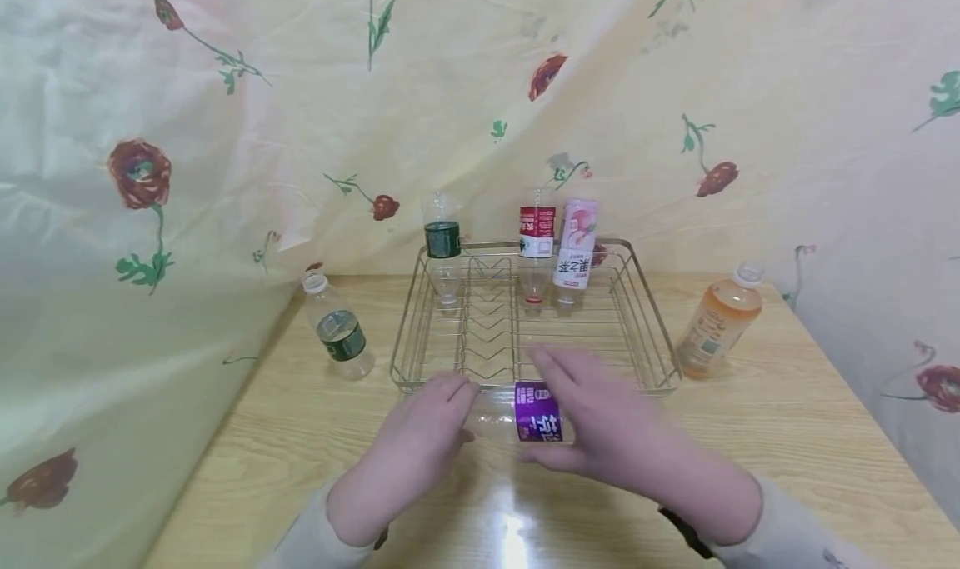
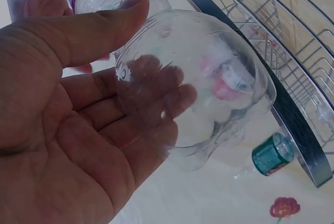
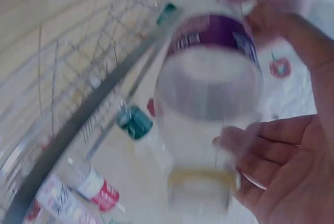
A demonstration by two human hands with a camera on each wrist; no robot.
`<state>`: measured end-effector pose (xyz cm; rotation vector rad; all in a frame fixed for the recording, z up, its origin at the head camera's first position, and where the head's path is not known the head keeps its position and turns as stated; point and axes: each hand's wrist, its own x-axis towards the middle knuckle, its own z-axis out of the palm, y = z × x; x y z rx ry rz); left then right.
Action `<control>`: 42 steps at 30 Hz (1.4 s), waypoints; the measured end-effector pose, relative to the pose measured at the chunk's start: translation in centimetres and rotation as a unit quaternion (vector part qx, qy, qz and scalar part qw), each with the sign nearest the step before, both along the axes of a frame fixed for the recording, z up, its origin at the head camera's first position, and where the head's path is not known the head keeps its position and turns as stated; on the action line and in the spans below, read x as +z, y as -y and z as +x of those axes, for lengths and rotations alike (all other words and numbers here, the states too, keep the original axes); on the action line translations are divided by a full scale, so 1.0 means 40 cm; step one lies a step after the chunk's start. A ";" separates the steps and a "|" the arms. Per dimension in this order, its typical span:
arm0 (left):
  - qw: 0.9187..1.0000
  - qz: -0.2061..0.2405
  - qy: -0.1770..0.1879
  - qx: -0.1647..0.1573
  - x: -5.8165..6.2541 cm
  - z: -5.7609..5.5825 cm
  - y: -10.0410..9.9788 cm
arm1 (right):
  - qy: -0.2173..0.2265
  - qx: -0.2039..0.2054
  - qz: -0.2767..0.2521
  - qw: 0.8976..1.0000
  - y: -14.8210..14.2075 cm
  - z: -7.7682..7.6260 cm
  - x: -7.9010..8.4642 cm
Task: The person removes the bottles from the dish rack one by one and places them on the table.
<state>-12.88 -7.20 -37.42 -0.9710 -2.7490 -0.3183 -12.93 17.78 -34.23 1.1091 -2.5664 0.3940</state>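
Observation:
A clear plastic bottle point(image 1: 538, 411) with a purple label lies sideways in the air before the rack's front edge. My left hand point(image 1: 420, 440) grips its base, thumb over one side and fingers round the other, as the left wrist view shows. My right hand point(image 1: 607, 423) is at the neck end, thumb and fingers spread apart on either side of the bottle. In the right wrist view the neck point(image 3: 202, 192), with a yellowish ring, points toward the camera, and the right fingertips point(image 3: 235, 140) overlap the bottle's shoulder. That view is blurred.
Behind is a wire dish rack point(image 1: 405, 336). Upside down at its back stand a green-label bottle point(image 1: 442, 240), a red-label bottle point(image 1: 537, 232) and a pink-label bottle point(image 1: 577, 236). Another green-label bottle point(image 1: 341, 336) stands left of the rack, an orange-tinted bottle point(image 1: 716, 323) right.

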 end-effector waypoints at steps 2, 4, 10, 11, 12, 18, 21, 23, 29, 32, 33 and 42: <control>1.000 0.011 0.004 0.006 -0.002 0.000 0.007 | 0.017 -0.008 -0.023 1.000 -0.022 -0.002 0.017; 1.000 0.023 0.008 0.009 -0.003 0.002 0.014 | 0.030 -0.021 -0.034 0.999 -0.044 -0.004 0.032; 0.998 0.053 0.025 0.014 -0.016 0.007 0.038 | 0.059 -0.064 -0.043 0.995 -0.085 -0.010 0.052; 0.998 0.056 0.026 0.015 -0.018 0.008 0.042 | 0.063 -0.069 -0.043 0.995 -0.088 -0.011 0.052; 0.998 0.060 0.024 0.015 -0.021 0.009 0.046 | 0.067 -0.073 -0.041 0.994 -0.090 -0.012 0.051; 0.997 0.072 0.020 0.019 -0.035 0.010 0.068 | 0.102 -0.089 -0.045 0.990 -0.104 -0.020 0.049; 0.997 0.071 0.025 0.025 -0.038 0.011 0.078 | 0.109 -0.096 -0.047 0.988 -0.111 -0.023 0.049; 0.997 0.070 0.026 0.030 -0.038 0.012 0.083 | 0.111 -0.100 -0.049 0.988 -0.116 -0.025 0.048; 0.996 0.081 0.025 0.033 -0.044 0.012 0.095 | 0.123 -0.121 -0.062 0.983 -0.133 -0.032 0.035; 0.995 0.092 0.025 0.033 -0.049 0.011 0.102 | 0.144 -0.135 -0.070 0.978 -0.147 -0.038 0.029; 0.995 0.095 0.024 0.033 -0.050 0.011 0.105 | 0.149 -0.139 -0.073 0.976 -0.153 -0.041 0.027; 0.992 0.114 0.032 0.048 -0.059 0.016 0.130 | 0.169 -0.163 -0.096 0.967 -0.199 -0.065 -0.002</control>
